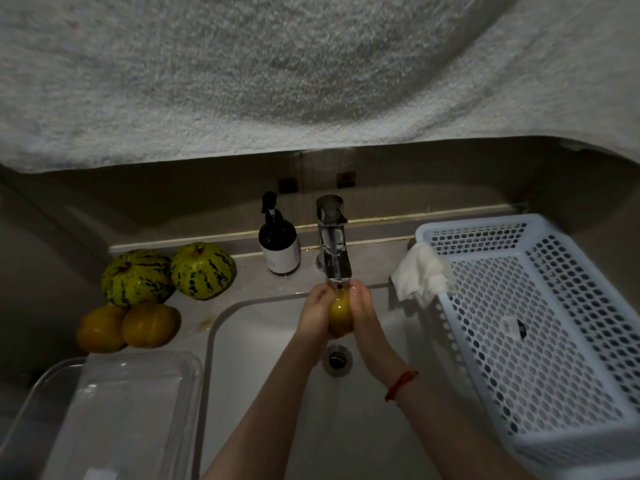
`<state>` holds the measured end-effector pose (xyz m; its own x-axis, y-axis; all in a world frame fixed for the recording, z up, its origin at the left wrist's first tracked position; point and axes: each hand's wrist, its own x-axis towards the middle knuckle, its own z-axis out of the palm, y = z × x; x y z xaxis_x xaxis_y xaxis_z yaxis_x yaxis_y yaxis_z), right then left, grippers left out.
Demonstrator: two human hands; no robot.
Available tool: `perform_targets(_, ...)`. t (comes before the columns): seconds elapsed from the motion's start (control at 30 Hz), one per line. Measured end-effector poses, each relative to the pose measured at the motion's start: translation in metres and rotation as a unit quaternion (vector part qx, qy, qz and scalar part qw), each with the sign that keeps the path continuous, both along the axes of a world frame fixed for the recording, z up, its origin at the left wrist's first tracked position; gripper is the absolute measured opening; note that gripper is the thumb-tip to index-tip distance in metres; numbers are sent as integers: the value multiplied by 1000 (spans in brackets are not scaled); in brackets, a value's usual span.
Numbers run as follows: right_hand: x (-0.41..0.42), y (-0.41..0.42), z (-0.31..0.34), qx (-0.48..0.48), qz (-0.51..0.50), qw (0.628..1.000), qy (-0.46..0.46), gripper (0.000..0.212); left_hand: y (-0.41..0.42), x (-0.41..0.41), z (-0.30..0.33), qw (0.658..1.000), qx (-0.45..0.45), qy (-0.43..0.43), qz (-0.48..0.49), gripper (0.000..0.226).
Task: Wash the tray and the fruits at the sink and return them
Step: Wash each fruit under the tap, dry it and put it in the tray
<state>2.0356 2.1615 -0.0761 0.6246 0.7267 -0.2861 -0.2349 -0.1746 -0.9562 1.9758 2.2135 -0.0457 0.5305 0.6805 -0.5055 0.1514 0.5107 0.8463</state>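
Now both hands cup the yellow fruit.

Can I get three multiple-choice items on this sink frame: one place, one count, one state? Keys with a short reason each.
1. Where does the dark pump bottle stand?
A. Inside the white basket
B. On the counter left of the tap
C. In the basin

2. How many fruits lie on the counter left of the sink?
A. Two
B. Three
C. Four

3. How is the yellow fruit held?
A. Between both hands under the tap
B. In one hand over the clear tray
C. Resting loose by the drain

Key:
1 B: the bottle stands on the ledge just left of the tap.
2 C: two striped green melons and two orange fruits.
3 A: the left hand and right hand clasp it below the spout.
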Motion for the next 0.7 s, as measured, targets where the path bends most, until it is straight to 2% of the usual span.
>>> perform_targets(0.1,4,15,0,-103,-36,991,79,34,-11,-2,-12,997,41,-56,15,28)
perform_targets(0.17,6,17,3,-153,-22,982,109,35,-14,-6,-15,997,28,-72,30,30)
perform_targets(0.27,8,17,1,-216,20,976,-36,33,-16,-11,-16,993,21,-105,49,24)
perform_targets(0.33,1,15,-1,-146,0,983,-109,25,-16,-12,-15,991,19,-108,82,25)
perform_targets(0.4,-10,11,-3,-49,-4,990,-132,16,-10,-10,-11,987,-58,-102,108,30)
perform_targets(0.47,-18,5,-10,-4,7,990,-143,13,0,-11,-5,982,-153,-72,86,41)
perform_targets(0.5,-19,1,-14,1,11,988,-152,16,5,-12,-1,984,-166,-35,53,45)
perform_targets(0.57,-19,-2,-18,6,17,986,-163,18,10,-10,0,992,-117,34,15,42)
perform_targets(0.6,-19,-1,-16,18,16,987,-157,14,10,-8,-2,996,-59,67,21,39)
perform_targets(0.7,-18,7,-12,0,-14,986,-167,15,6,0,-14,970,189,143,48,33)
